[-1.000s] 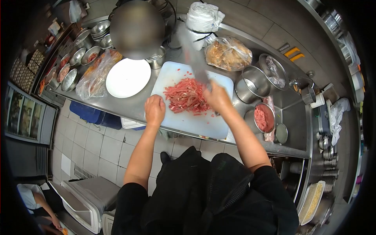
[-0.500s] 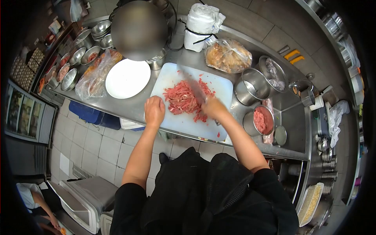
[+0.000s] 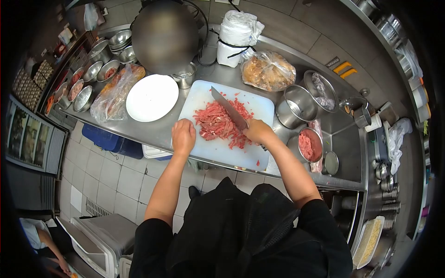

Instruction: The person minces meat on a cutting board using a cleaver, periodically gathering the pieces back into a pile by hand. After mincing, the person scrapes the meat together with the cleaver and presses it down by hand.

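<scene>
A pile of chopped raw red meat [image 3: 215, 121] lies on a white cutting board [image 3: 262, 116], with small scraps scattered around it. My right hand [image 3: 257, 131] is closed around the handle of a large kitchen knife [image 3: 230, 109]. The broad blade slants up and left over the right part of the pile; whether it touches the board beneath is hidden. At the board's left edge rests my left hand [image 3: 184, 135], its fingers curled into a loose fist, apart from the meat. Nothing shows in it.
A white plate [image 3: 152, 98] and a bag of food [image 3: 116, 95] stand left. Behind the board is another filled bag [image 3: 269, 70]. Steel pots [image 3: 295, 109] and a pot of meat [image 3: 308, 144] flank it on the right, beside a sink [image 3: 347, 143]. Another person's arm [image 3: 52, 244] shows lower left.
The knife was blurred by motion half a second ago and now appears sharp, still over the pile. My left hand stays by the board's left edge. The whole view has shifted slightly.
</scene>
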A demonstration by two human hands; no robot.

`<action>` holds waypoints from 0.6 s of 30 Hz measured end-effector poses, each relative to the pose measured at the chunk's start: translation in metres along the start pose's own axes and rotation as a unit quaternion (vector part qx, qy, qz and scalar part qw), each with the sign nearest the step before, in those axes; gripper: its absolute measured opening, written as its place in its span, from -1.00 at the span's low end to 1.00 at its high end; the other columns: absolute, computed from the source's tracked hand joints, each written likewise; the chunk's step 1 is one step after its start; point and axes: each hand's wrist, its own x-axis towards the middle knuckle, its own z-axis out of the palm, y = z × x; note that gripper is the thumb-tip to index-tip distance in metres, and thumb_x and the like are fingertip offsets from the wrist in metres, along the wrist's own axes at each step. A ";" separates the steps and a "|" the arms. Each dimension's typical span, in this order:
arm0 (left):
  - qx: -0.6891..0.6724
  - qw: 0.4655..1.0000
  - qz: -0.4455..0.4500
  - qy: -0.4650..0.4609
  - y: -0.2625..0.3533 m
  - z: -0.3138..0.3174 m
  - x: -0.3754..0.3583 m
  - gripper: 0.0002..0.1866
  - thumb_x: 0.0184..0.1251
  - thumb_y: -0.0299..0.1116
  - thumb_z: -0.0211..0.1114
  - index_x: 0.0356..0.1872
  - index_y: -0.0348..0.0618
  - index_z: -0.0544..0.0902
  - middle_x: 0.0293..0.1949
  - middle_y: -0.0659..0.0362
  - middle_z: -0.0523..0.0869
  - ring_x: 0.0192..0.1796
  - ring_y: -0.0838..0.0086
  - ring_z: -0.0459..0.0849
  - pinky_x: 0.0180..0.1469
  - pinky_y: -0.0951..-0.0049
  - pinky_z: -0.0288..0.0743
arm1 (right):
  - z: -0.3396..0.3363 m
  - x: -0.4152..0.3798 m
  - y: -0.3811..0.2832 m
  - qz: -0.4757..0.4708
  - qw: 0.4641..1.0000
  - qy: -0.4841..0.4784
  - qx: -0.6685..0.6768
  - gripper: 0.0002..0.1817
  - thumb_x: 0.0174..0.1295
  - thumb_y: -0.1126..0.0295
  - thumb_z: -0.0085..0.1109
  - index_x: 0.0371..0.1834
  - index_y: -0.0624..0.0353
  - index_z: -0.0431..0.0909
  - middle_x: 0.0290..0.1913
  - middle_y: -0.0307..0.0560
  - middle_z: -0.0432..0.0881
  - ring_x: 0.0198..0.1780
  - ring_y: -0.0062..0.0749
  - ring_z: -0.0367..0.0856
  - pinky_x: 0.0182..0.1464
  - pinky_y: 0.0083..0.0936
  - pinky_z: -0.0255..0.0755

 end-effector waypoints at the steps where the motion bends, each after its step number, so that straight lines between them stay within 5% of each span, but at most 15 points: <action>1: -0.005 1.000 -0.003 0.001 0.001 0.000 0.000 -0.92 0.23 -0.49 0.25 -0.27 -0.15 0.58 -0.19 0.07 0.65 -0.05 0.06 0.56 0.02 0.12 0.38 | -0.011 -0.013 -0.010 0.000 1.000 0.000 0.000 -0.61 0.26 0.28 0.11 0.04 0.36 0.53 -0.30 0.29 0.73 -0.44 -0.01 0.75 -0.27 -0.12 0.63; 4: -0.011 1.000 0.006 0.015 -0.001 0.001 -0.001 -0.93 0.24 -0.48 0.25 -0.27 -0.15 0.58 -0.19 0.06 0.65 -0.04 0.06 0.56 0.02 0.12 0.38 | -0.006 -0.022 -0.012 0.004 0.997 0.074 0.029 -0.54 0.23 0.29 0.12 0.15 0.33 0.55 -0.16 0.30 0.74 -0.18 0.06 0.77 -0.04 -0.17 0.62; 6: -0.003 1.000 0.003 0.007 -0.001 0.001 -0.001 -0.92 0.24 -0.48 0.24 -0.26 -0.15 0.58 -0.18 0.06 0.65 -0.04 0.06 0.56 0.02 0.12 0.38 | 0.022 -0.005 0.004 -0.040 0.994 0.093 -0.032 -0.58 0.27 0.31 0.11 0.13 0.33 0.54 -0.27 0.26 0.75 -0.40 -0.03 0.77 -0.20 -0.20 0.64; 7: 0.006 1.000 0.000 -0.001 -0.001 0.001 0.000 -0.92 0.25 -0.48 0.24 -0.25 -0.16 0.58 -0.17 0.06 0.65 -0.04 0.06 0.56 0.02 0.12 0.38 | 0.015 -0.005 0.004 0.043 0.999 -0.002 0.026 -0.58 0.28 0.30 0.11 0.13 0.32 0.53 -0.30 0.24 0.74 -0.45 -0.08 0.75 -0.26 -0.19 0.64; 13: -0.009 1.000 0.002 0.010 -0.004 0.002 -0.002 -0.93 0.25 -0.48 0.24 -0.26 -0.16 0.58 -0.17 0.07 0.65 -0.03 0.06 0.56 0.02 0.12 0.38 | -0.018 -0.031 -0.005 0.033 0.995 0.058 0.070 -0.59 0.24 0.29 0.12 0.08 0.32 0.54 -0.32 0.19 0.75 -0.51 -0.12 0.73 -0.33 -0.23 0.62; 18: 0.002 1.000 0.003 0.005 -0.003 0.003 0.001 -0.93 0.25 -0.49 0.24 -0.26 -0.16 0.58 -0.17 0.07 0.65 -0.03 0.06 0.56 0.02 0.12 0.38 | 0.007 -0.007 0.021 0.037 0.998 -0.004 0.051 -0.59 0.26 0.27 0.12 0.08 0.33 0.54 -0.36 0.16 0.74 -0.52 -0.14 0.72 -0.34 -0.24 0.62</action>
